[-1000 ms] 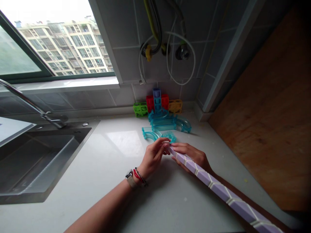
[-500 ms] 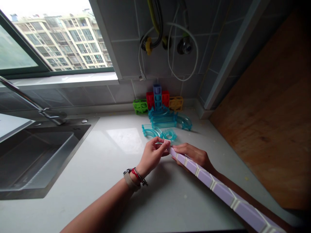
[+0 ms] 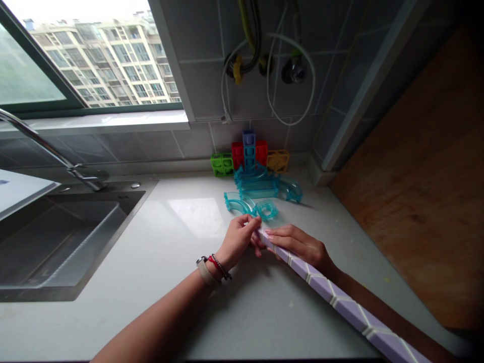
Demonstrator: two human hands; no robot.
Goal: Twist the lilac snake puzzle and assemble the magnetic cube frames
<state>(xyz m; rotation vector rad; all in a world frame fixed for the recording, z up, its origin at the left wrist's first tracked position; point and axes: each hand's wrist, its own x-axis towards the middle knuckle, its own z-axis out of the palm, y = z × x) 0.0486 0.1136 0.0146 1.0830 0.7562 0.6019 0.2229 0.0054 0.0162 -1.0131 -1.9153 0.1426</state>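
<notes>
A long row of purple-and-white tiles [image 3: 320, 287], block-like with pale seams, runs from the middle of the counter to the lower right edge of the view. My left hand [image 3: 241, 237] is closed in a pinch on the far end of this row, thumb on top, covering the tip. Just behind it, my right hand [image 3: 302, 247] grips the row from the right side, its fingers laid along the edge and its thumb partly hidden. Beyond my fingertips lie a clear teal ring-shaped piece [image 3: 266, 210] and a curved teal track piece [image 3: 239, 202].
More teal track pieces [image 3: 259, 189] lie farther back. Green [image 3: 222, 164], red [image 3: 261, 153], blue [image 3: 249, 151] and yellow [image 3: 278, 160] cube blocks stand against the tiled wall. A sink [image 3: 150, 187] with a faucet [image 3: 81, 174] is at left, a wooden panel [image 3: 412, 201] at right.
The white end tile that showed by my left thumb is now covered by my fingers. My left hand's lower fingers have shifted under the row's end. The view has shifted slightly.
</notes>
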